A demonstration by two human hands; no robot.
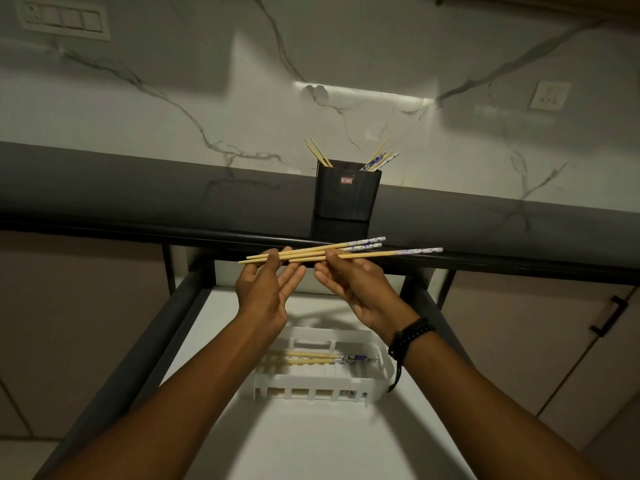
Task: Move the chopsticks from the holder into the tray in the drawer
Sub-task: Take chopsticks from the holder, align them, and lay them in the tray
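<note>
Both hands are raised above the tray (pixel 381 368), close together but not touching. The left hand (pixel 266 285) and right hand (pixel 349 282) each pinch three chopsticks (pixel 346 244), held almost level, decorated ends to the right. Beyond the tray, on the counter (pixel 138 188), stands the holder (pixel 346 194) with more sticks (pixel 377 161) upright in it. Inside the tray lie laid chopsticks (pixel 311 357). The tray sits in the open drawer (pixel 311 438).
</note>
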